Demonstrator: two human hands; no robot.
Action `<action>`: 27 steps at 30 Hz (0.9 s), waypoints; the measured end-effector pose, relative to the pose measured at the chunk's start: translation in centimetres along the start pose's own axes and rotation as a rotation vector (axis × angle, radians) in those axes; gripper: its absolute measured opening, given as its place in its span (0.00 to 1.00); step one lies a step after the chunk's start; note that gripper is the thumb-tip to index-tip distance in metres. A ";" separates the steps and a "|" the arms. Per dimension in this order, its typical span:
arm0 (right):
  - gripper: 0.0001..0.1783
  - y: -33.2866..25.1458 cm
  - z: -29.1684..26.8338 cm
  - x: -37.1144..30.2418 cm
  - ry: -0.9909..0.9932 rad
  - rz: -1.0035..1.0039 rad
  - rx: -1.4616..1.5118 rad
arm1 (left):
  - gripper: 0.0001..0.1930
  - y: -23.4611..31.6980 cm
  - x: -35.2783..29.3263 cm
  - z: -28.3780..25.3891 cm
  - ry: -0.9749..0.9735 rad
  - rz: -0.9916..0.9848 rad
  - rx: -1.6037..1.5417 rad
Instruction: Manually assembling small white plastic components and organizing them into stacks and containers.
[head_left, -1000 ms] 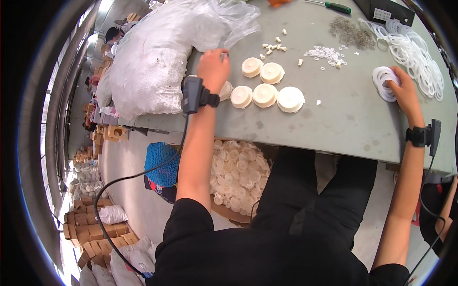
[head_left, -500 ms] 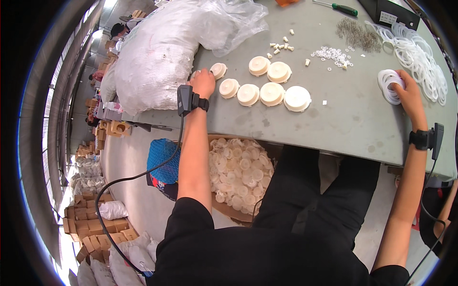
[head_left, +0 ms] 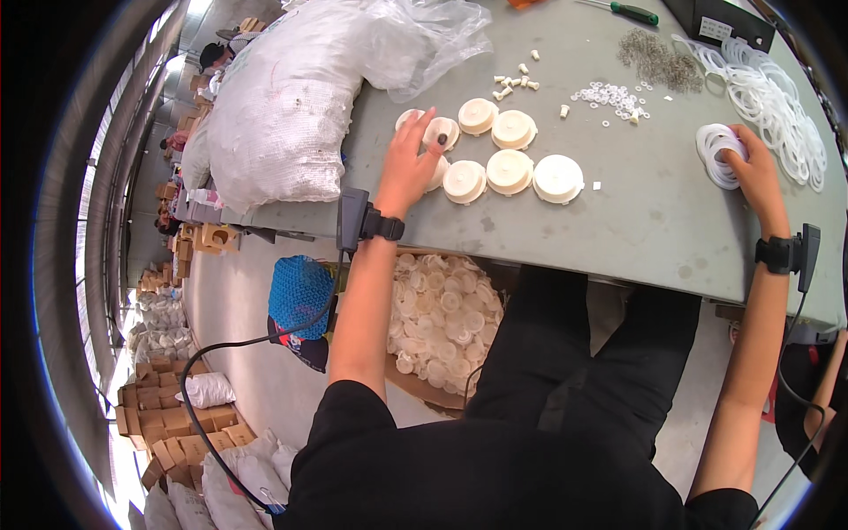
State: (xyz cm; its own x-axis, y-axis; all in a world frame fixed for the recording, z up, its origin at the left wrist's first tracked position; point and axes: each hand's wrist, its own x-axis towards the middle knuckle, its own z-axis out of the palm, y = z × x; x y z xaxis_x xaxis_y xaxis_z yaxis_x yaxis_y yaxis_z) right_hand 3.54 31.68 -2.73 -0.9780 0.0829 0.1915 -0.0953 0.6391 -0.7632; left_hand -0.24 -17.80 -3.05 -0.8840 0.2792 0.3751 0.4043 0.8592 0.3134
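Grey table point(head_left: 654, 212), left hand point(head_left: 408, 163) moved onto discs point(head_left: 440, 132)

A small assembly workshop: grey workbench point(head_left: 671, 221) strewn with plastic parts, bulging sacks point(head_left: 283, 115), stacked cartons point(head_left: 168, 424).

One view only: head cam, wide fisheye, worn on person's head, looking steeply down & fwd over the grey table point(head_left: 618, 221). Table fills upper frame, close, at arm's reach; lap and floor below. Edges bend toward the dark rim. Forearms enter from lower edge. No 2nd view, so no overlap.
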 end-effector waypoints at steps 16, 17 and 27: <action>0.14 0.2 -0.1 0.0 -0.010 -0.014 -0.007 | 0.29 6.8 0.2 1.6 -0.126 0.023 0.063; 0.14 0.1 -0.2 0.0 -0.009 -0.010 -0.010 | 0.29 7.4 0.2 1.7 -0.128 0.025 0.058; 0.15 -0.5 -0.3 -0.2 -0.006 0.005 -0.044 | 0.30 12.1 -0.3 2.8 -0.153 -0.016 0.123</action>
State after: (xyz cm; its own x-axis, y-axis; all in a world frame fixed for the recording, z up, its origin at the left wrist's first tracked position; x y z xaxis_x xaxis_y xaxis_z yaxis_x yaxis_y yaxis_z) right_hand 3.81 31.64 -2.19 -0.9795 0.0818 0.1840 -0.0823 0.6714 -0.7365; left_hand 4.23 -6.29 -1.83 -0.9191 0.3192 0.2311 0.3668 0.9073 0.2057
